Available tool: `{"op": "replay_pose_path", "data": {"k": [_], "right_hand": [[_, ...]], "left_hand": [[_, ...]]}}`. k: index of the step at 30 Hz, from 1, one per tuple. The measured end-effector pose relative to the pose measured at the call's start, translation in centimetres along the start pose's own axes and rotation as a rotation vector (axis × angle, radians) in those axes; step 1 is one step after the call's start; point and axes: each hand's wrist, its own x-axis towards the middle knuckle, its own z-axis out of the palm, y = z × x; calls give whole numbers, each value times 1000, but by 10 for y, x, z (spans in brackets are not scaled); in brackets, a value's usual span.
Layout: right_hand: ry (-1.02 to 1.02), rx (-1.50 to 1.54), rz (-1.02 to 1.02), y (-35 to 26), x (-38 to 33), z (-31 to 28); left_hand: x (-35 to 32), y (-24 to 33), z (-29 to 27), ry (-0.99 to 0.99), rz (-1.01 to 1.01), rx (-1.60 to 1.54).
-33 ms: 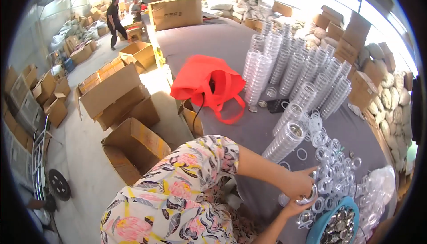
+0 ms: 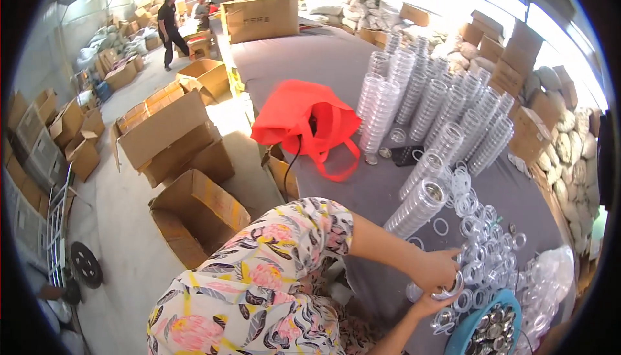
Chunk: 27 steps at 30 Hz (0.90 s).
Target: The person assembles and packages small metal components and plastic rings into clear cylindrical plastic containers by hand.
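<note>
My left hand [image 2: 435, 266] reaches from a flowered sleeve over the grey table [image 2: 310, 64]. My right hand [image 2: 424, 304] comes up from the lower edge just below it. Both hands close on one small clear round case [image 2: 451, 289] with a silvery disc in it. A heap of loose clear round cases [image 2: 486, 259] lies right beside the hands. A blue bowl [image 2: 460, 333] with several metal discs sits at the lower right. A leaning stack of clear cases [image 2: 419, 205] lies just above my left hand.
Tall stacks of clear cases [image 2: 440, 99] stand across the table's right half, a red bag [image 2: 301, 119] and a black device [image 2: 407, 155] near them. Open cardboard boxes [image 2: 171, 135] fill the floor at left. Sacks [image 2: 569, 128] line the right. People [image 2: 169, 26] stand far back.
</note>
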Motion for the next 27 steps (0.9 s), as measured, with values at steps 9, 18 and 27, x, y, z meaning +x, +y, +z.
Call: {"op": "replay_pose_path", "data": {"k": [9,18,27], "right_hand": [[52,-324,44,28,-4,-5],[-34,-138,-83,9,4,-4],[-28,-164,-130,25,5,-9]], "left_hand": [[4,-11,2,154,-97,-329],[-53,-28,-122,704,-153,291],[-69,-48,-109,353,-345,352]]}}
